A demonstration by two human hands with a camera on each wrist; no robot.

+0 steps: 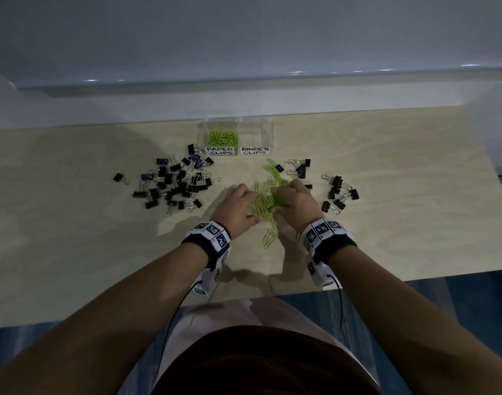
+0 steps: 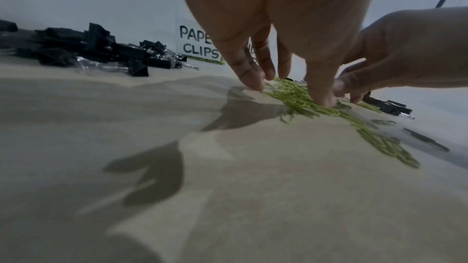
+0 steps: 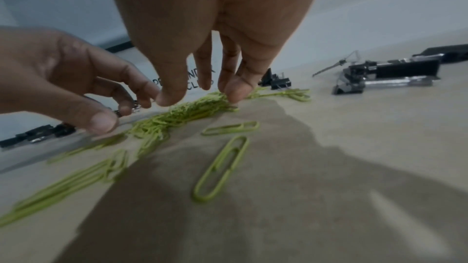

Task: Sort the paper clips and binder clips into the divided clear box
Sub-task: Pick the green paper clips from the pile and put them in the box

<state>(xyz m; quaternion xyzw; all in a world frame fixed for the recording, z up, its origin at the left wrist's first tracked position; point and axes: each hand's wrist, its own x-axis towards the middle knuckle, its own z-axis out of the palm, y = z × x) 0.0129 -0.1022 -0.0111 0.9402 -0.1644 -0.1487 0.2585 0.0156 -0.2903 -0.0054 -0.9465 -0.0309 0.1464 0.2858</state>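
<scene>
Raking center-frame green paper clips point(image 1: 265, 202), left hand point(image 1: 238, 208) and right hand point(image 1: 297, 202) pinched the heap; strays could drop, tangled.

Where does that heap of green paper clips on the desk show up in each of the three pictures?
Head: centre, between both hands, green heap.
Left wrist: right of centre, under the fingertips, green heap.
Right wrist: centre-left, under the fingertips, green heap.
Shared landmark: the box label, behind the heap.

Paper clips point(image 1: 268, 202) between binder clips point(image 1: 173, 186)
</scene>
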